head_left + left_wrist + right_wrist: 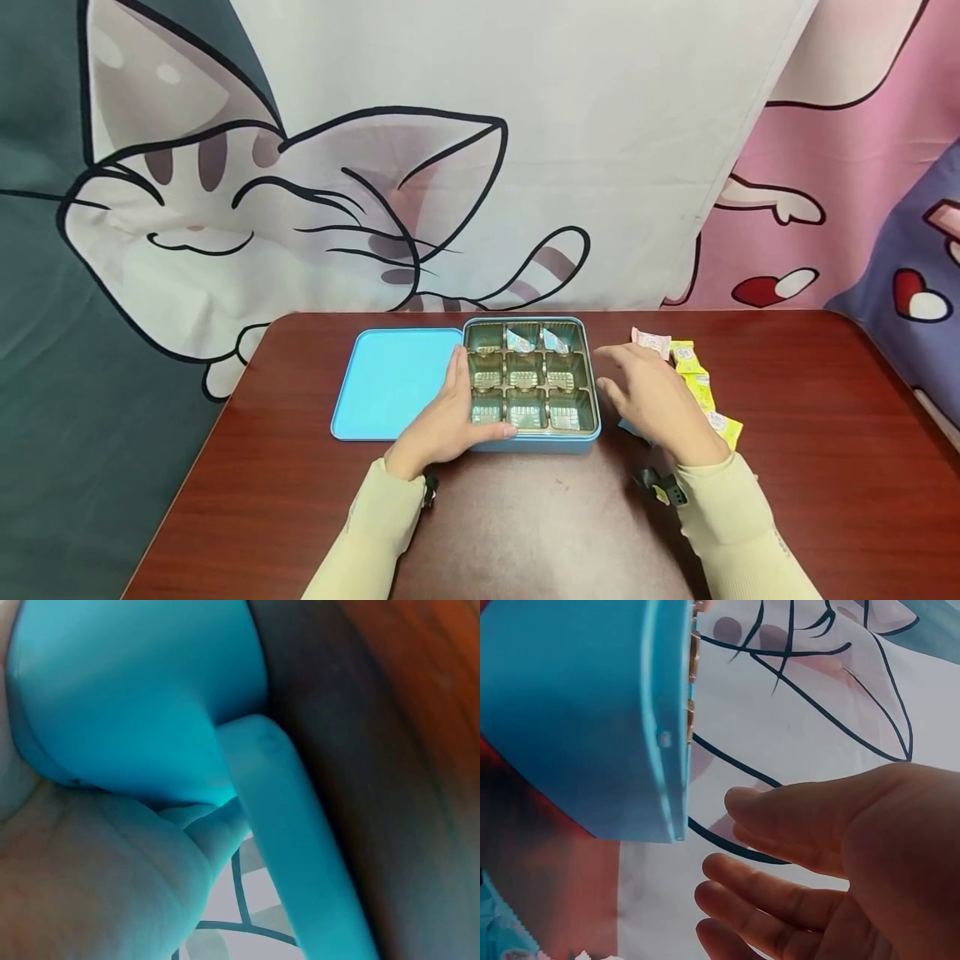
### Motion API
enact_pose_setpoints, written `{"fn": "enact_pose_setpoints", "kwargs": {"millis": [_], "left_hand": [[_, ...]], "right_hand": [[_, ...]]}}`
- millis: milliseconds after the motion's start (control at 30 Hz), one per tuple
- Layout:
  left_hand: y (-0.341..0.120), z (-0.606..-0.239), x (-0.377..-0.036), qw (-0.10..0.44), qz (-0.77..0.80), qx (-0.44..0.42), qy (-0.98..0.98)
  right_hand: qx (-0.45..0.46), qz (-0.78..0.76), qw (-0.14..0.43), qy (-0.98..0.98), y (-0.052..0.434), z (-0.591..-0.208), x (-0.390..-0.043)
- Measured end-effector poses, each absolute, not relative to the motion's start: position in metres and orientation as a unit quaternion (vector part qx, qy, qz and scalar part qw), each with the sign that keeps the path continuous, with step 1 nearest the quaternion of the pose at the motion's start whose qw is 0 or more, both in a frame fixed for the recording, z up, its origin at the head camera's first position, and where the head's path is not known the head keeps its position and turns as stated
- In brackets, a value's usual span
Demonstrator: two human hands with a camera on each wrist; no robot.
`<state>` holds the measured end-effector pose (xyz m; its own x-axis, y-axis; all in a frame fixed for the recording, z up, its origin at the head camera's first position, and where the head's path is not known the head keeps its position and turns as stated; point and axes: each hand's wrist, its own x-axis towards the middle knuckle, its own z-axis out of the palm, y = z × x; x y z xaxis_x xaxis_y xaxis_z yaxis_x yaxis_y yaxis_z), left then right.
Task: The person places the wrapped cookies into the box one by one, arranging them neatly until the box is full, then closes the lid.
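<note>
A blue tin box [534, 445] holds a gold tray [524, 382] with several square compartments. Two blue-and-white packets, one in the back middle [519, 341] and one in the back right [554, 342], sit in the tray. My left hand [448, 421] rests against the box's front left corner, fingers extended along its left side and thumb across the front rim. Right of the box hovers my right hand [654, 398]; its loosely bent fingers hold nothing in the right wrist view. Beside and partly behind this hand lie yellow packets [699, 388], a pink packet [652, 342] and a partly hidden blue packet [628, 427].
A flat blue lid [397, 385] lies left of the box, its edge close to the box's left wall. Both are on a dark red-brown wooden table [825, 467]. Behind the table's back edge hangs a cloth [600, 150] printed with a cartoon cat.
</note>
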<state>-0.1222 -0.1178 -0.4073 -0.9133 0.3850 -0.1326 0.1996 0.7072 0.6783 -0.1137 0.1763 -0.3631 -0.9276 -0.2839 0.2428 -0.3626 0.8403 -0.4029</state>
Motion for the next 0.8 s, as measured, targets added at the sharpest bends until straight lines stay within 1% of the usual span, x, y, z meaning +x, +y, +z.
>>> {"fn": "enact_pose_setpoints", "kwargs": {"millis": [800], "left_hand": [[-0.118,-0.407,-0.122,0.132,0.354,0.16,0.912]], "right_hand": [[0.184,0.176,0.087,-0.963,0.19,-0.376,-0.093]]}}
